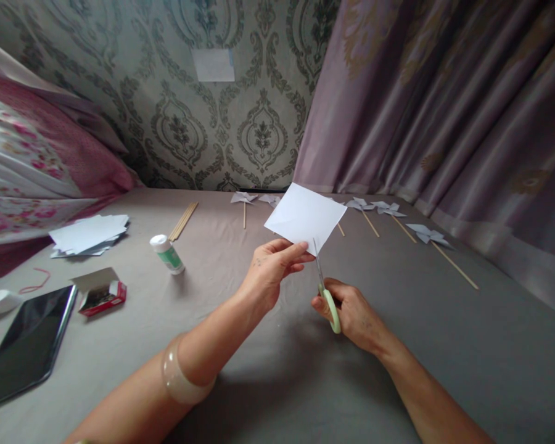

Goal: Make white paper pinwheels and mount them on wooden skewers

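Note:
My left hand [271,268] pinches the near corner of a white square paper sheet [305,216], holding it up above the grey bed surface. My right hand [351,311] grips green-handled scissors [326,290]. Their blades point up and touch the paper's lower edge right beside my left fingertips. A pale bangle sits on my left forearm.
A stack of white paper squares [89,234], a glue bottle [167,253], wooden sticks [183,221], a small red box [100,293] and a dark tablet [28,345] lie on the left. Several paper pinwheels on sticks [432,240] lie along the far side near the curtain.

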### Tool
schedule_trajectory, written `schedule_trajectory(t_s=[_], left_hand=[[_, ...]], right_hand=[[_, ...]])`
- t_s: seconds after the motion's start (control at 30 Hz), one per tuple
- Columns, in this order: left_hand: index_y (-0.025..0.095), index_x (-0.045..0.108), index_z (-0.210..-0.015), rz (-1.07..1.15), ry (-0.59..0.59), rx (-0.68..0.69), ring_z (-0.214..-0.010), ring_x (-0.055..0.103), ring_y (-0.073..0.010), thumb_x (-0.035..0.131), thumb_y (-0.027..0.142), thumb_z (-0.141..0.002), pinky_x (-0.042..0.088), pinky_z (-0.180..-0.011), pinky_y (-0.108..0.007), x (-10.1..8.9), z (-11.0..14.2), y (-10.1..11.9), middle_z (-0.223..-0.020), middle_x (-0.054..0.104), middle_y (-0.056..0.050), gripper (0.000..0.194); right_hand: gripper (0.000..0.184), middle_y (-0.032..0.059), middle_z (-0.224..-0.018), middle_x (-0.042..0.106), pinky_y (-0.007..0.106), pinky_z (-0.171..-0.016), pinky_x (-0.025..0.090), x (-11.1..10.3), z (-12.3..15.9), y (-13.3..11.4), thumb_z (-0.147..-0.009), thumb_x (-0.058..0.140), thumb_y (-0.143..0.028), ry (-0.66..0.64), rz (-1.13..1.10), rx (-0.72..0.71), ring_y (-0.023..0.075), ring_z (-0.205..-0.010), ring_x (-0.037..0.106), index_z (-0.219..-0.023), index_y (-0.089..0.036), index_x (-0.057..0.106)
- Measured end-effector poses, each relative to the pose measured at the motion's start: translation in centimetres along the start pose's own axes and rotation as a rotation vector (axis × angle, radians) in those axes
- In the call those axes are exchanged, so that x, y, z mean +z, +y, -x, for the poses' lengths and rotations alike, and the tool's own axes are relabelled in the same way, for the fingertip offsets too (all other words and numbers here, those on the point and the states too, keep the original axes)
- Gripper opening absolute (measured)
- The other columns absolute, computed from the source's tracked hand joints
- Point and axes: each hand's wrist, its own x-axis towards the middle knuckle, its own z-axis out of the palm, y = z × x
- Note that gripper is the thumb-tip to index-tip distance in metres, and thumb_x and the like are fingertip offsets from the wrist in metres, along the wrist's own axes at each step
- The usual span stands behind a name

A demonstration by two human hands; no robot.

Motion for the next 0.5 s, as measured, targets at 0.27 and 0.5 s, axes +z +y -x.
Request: schedule_trajectory(t_s=[0.27,0.5], left_hand=[[0.013,0.066,-0.068,0.007,0.001,0.002,-0.07,0.066,-0.0136,0.078,0.021,-0.066,0.043,-0.064,-0.024,0.01,0.05,-0.02,-0.072,0.071,-0.005,0.015],[0.013,0.067,-0.071,0.006,0.006,0.002,-0.07,0.067,-0.0136,0.079,0.022,-0.065,0.043,-0.062,-0.023,0.04,-0.01,-0.05,-0.073,0.071,-0.006,0.016]], right_hand=[[0.048,-0.0029,-0.06,0.043,0.026,-0.052,0.032,0.01,0.0,-0.17,-0.083,0.052,-0.062,0.029,-0.009,0.005,0.0116,-0.057,0.039,-0.062,-0.021,0.041],[0.051,-0.0026,-0.059,0.044,0.026,-0.053,0.032,0.06,-0.08,-0.43,-0.083,0.05,-0.066,0.05,0.007,0.014,0.0122,-0.056,0.041,-0.06,-0.021,0.042]])
